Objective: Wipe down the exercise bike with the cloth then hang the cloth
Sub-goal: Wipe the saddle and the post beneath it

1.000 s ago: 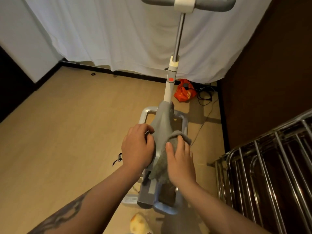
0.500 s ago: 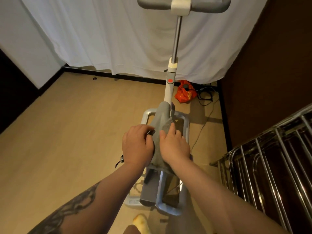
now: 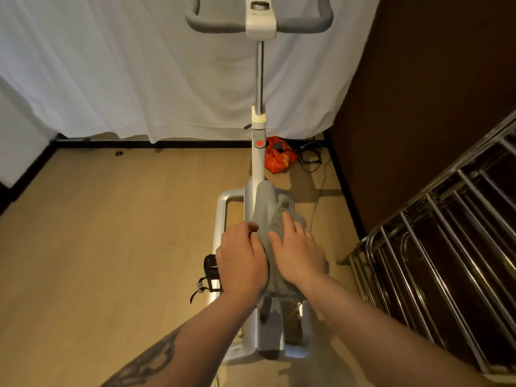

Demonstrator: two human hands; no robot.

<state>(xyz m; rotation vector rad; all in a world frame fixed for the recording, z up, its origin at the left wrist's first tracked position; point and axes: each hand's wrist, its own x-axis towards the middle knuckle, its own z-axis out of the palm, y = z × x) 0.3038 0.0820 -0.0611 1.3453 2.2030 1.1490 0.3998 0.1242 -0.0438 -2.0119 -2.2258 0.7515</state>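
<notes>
The exercise bike stands below me, with grey handlebars (image 3: pixel 259 22) at the top, a white and metal stem (image 3: pixel 258 152) and a grey body (image 3: pixel 264 202) over a silver base frame (image 3: pixel 223 208). A grey cloth (image 3: pixel 284 210) lies over the right side of the body. My right hand (image 3: pixel 297 252) presses flat on the cloth, fingers straight. My left hand (image 3: pixel 241 258) grips the left side of the body, fingers curled round it. A black pedal (image 3: pixel 210 270) with a strap sticks out at the left.
A metal drying rack (image 3: pixel 435 263) with several bars stands at the right. A red bag (image 3: pixel 279 159) and black cables (image 3: pixel 310 157) lie by the white curtain (image 3: pixel 139 79). A dark brown wall (image 3: pixel 418 107) rises at the right. Wooden floor (image 3: pixel 111 247) spreads to the left.
My right hand slid the cloth forward and up along the bike's body. My left hand stayed on the left side. The view tilted up, showing the handlebars.
</notes>
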